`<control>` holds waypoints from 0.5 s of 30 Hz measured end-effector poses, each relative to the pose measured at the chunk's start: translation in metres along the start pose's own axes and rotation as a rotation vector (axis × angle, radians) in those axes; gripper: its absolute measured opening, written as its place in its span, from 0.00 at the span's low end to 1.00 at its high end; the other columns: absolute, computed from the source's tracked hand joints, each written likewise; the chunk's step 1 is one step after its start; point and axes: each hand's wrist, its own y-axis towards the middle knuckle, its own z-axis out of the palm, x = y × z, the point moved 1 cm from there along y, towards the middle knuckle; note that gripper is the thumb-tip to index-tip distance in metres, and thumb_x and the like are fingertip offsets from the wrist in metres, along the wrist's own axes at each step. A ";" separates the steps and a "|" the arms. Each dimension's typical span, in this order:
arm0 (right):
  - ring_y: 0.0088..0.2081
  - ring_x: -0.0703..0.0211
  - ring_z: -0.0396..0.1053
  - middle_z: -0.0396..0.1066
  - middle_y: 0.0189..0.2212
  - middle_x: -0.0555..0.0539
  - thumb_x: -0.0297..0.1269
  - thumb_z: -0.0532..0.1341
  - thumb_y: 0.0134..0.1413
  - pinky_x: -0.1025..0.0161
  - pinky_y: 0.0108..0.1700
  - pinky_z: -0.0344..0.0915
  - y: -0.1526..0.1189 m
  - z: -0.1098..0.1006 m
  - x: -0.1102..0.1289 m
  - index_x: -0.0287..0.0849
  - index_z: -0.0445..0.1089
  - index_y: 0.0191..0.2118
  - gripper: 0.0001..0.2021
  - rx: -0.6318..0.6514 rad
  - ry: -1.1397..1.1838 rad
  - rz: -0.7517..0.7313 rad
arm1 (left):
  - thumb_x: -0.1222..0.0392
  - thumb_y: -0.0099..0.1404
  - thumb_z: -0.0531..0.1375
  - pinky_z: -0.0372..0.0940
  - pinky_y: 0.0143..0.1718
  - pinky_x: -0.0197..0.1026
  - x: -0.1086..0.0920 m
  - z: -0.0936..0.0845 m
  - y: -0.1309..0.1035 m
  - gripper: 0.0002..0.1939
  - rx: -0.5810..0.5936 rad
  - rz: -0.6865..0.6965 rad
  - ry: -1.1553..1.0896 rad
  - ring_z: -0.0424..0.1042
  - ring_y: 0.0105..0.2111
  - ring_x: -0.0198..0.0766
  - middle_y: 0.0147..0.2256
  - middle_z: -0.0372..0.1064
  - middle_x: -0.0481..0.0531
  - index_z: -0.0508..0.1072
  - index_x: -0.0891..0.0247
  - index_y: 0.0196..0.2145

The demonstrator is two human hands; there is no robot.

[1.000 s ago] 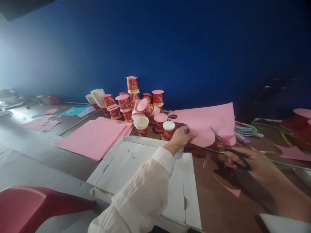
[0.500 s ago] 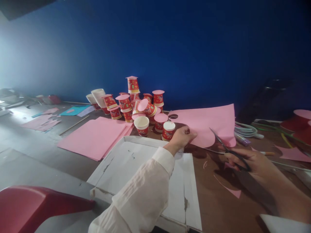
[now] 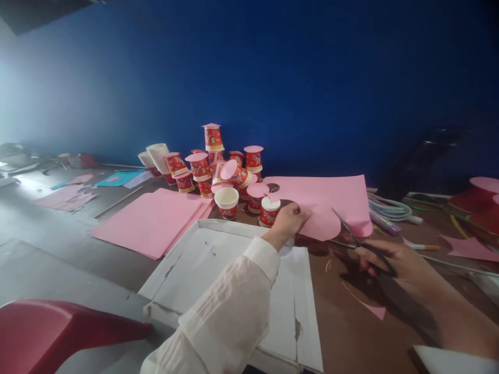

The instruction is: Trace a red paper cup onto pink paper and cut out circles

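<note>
A pink paper sheet point(image 3: 335, 195), with a hole near its left corner and a rounded cut along its front edge, is pinched at that edge by my left hand point(image 3: 289, 222). My right hand point(image 3: 384, 257) grips black-handled scissors point(image 3: 346, 227), whose blades meet the paper at the right of the rounded part. Just left of my left hand, a red cup with a white rim point(image 3: 270, 212) stands beside an open, upright white-lined cup point(image 3: 226, 203). Behind them, red patterned cups point(image 3: 199, 166) are stacked and leaning, several topped with pink paper discs.
A white cardboard tray point(image 3: 206, 265) lies under my left forearm, with pink sheets point(image 3: 148, 221) left of it. Coiled cable point(image 3: 390, 209) and a purple tube point(image 3: 385, 223) lie right of the paper. Pink scraps point(image 3: 374, 310) lie in front. A red chair part point(image 3: 58, 332) is lower left.
The held sheet has shifted slightly left and its far right corner is lower. My right hand and the scissors have moved slightly left with it. My left hand has barely moved.
</note>
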 end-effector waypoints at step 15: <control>0.20 0.64 0.61 0.65 0.18 0.50 0.67 0.63 0.54 0.66 0.23 0.62 -0.007 0.005 0.013 0.42 0.69 0.22 0.29 -0.026 -0.085 -0.008 | 0.47 0.56 0.73 0.53 0.29 0.37 0.003 -0.001 -0.001 0.23 0.064 -0.009 0.009 0.58 0.25 0.31 0.23 0.60 0.43 0.64 0.61 0.26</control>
